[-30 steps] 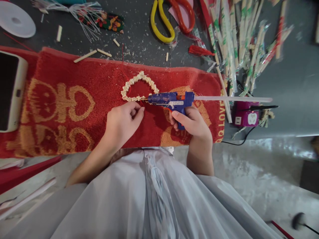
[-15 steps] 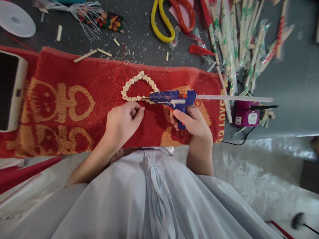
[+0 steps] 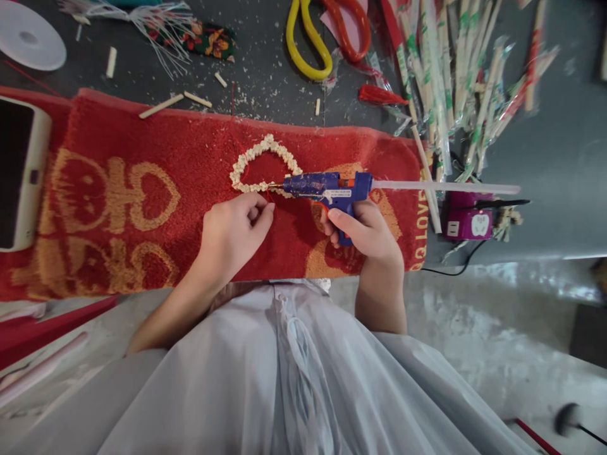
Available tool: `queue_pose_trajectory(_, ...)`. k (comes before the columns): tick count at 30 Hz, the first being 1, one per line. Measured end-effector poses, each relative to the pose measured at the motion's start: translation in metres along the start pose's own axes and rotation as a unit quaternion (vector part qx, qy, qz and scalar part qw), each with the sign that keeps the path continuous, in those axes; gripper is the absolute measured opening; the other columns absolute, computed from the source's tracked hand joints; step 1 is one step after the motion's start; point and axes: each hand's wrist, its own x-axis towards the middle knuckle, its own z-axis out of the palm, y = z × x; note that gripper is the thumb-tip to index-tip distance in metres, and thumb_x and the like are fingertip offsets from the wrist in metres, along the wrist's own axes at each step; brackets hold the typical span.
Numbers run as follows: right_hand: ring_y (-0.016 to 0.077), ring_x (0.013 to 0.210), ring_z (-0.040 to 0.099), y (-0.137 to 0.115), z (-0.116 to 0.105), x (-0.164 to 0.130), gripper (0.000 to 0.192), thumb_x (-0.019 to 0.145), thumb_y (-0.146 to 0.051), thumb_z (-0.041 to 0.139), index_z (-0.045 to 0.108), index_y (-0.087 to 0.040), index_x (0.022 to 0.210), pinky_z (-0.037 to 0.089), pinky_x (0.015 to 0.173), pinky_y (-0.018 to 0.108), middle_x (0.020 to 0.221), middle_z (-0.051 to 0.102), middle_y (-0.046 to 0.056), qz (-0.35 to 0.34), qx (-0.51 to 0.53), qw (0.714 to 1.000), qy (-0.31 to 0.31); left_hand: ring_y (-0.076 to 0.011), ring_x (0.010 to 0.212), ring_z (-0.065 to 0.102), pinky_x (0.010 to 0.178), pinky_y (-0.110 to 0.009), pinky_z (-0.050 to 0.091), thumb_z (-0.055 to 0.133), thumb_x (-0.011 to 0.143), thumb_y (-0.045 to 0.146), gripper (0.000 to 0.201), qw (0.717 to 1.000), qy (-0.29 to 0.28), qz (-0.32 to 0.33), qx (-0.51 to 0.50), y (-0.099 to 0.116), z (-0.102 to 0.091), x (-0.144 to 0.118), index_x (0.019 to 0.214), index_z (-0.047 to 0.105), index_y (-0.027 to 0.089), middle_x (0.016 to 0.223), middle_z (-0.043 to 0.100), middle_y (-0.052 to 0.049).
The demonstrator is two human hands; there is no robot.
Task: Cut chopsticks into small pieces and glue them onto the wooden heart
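Note:
A blue hot glue gun point(image 3: 310, 184) is in my right hand point(image 3: 365, 230), fingers wrapped round its handle. A long translucent glue stick point(image 3: 446, 186) sticks out of its back. The nozzle meets the lower edge of a loop of small cream-coloured pieces point(image 3: 258, 150), which lies on a red towel point(image 3: 203, 151). My left hand point(image 3: 237, 230) is closed in a pinch just below the loop. A thin red thread point(image 3: 269, 196) runs from the pinched fingertips up to the loop near the nozzle. Part of the loop is hidden behind the gun.
Yellow-and-orange-handled scissors point(image 3: 327, 63) lie behind the towel, near a red tassel point(image 3: 382, 95). Many wrapped sticks point(image 3: 441, 82) spread at the right, above a purple box point(image 3: 467, 218). A phone point(image 3: 28, 177) and a white spool point(image 3: 31, 36) are at the left.
Almost nothing differs. Both hands, the glue gun and the loop keep their places; the whole view has shifted very slightly.

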Motion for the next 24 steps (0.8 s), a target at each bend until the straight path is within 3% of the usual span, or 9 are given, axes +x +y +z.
queue_pose_trajectory(12, 0.0062, 0.045, 0.052, -0.004, 0.002, -0.002, 0.051, 0.072, -0.066, 0.068, 0.065, -0.015, 0.079, 0.045, 0.04, 0.017, 0.06, 0.059, -0.001, 0.032, 0.065, 0.997, 0.03, -0.0111, 0.056, 0.053, 0.057, -0.025, 0.035, 0.053, 0.086, 0.04, 0.024, 1.0, 0.002, 0.003, -0.008, 0.0, 0.0, 0.0, 0.081, 0.068, 0.021, 0.065, 0.066, 0.001)
queue_pose_trajectory(24, 0.0123, 0.052, 0.055, 0.003, -0.015, -0.019, 0.051, 0.075, -0.067, 0.055, 0.066, -0.018, 0.083, 0.041, 0.046, 0.025, 0.068, 0.061, 0.003, -0.045, 0.101, 0.993, 0.03, -0.0133, 0.062, 0.06, 0.06, -0.025, 0.038, 0.056, 0.087, 0.041, 0.022, 0.999, -0.023, 0.028, 0.025, 0.002, -0.01, -0.014, 0.085, 0.067, 0.022, 0.07, 0.069, 0.001)
